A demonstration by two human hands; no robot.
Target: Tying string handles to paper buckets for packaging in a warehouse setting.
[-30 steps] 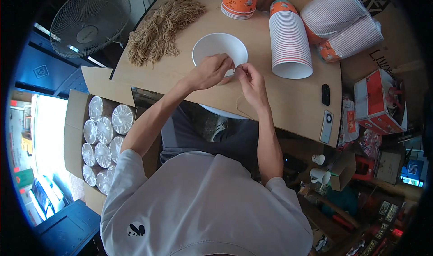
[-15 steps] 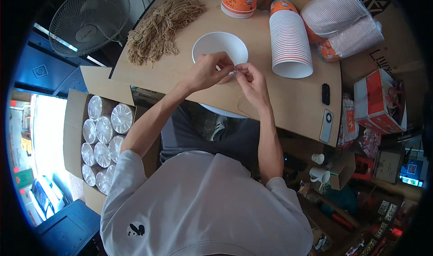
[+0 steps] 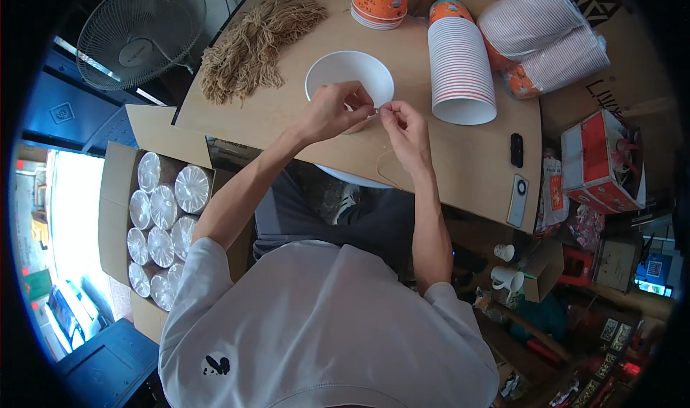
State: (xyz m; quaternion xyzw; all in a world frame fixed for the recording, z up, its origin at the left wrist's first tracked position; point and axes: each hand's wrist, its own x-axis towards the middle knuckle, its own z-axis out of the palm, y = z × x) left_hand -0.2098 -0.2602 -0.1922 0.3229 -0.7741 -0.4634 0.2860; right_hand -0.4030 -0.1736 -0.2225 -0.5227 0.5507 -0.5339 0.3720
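Left hand (image 3: 338, 112) and right hand (image 3: 408, 131): finger and thumb pinched together, apparently on thin cord (image 3: 378, 165), its loop hanging below. Cord likely limp; grip near its tip. Paper bucket (image 3: 350, 67) under hands on table (image 3: 471, 167): probably light, crushable; steady by rim.

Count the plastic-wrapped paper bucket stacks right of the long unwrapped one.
2, upper right: the farther wrapped stack and the nearer wrapped stack, partly overlapped by it. Others may be hidden behind.
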